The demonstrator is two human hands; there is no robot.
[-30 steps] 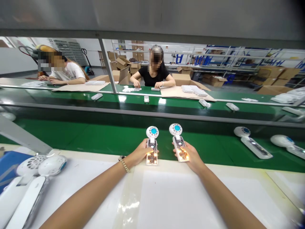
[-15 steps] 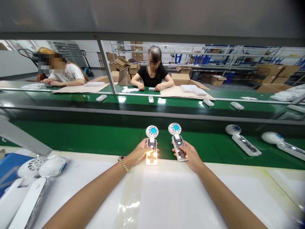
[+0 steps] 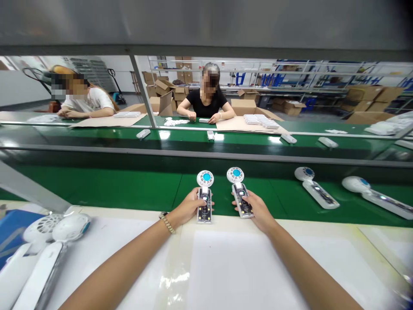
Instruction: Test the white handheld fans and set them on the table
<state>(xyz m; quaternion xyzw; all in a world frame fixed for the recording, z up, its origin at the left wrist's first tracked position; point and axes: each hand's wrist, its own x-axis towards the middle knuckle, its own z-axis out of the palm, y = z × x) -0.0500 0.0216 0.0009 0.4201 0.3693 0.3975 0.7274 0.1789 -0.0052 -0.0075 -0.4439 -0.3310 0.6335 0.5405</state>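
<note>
My left hand [image 3: 190, 207] is closed round the handle of a small white handheld fan [image 3: 205, 178] with a blue centre. Its thumb presses on the dark circuit board that shows in the handle, where the lamps are unlit. A matching handheld fan [image 3: 235, 175] is gripped in my right hand [image 3: 256, 209], thumb on its board too. Both fans are held heads up, side by side and apart, over the near edge of the green conveyor belt [image 3: 148, 189].
Two more fans [image 3: 319, 193] [image 3: 377, 198] lie on the belt to the right. White fans [image 3: 41, 258] rest at the lower left beside a blue bin [image 3: 16, 228]. Past a metal rail [image 3: 180, 153], white casings [image 3: 288, 138] lie on another belt, with two co-workers seated behind. An upright post [image 3: 143, 90] stands left.
The bright orange light on the left-hand fan has gone out. Fans on the near belt have shifted left, casings on the far belt right. Both hands stay almost in place.
</note>
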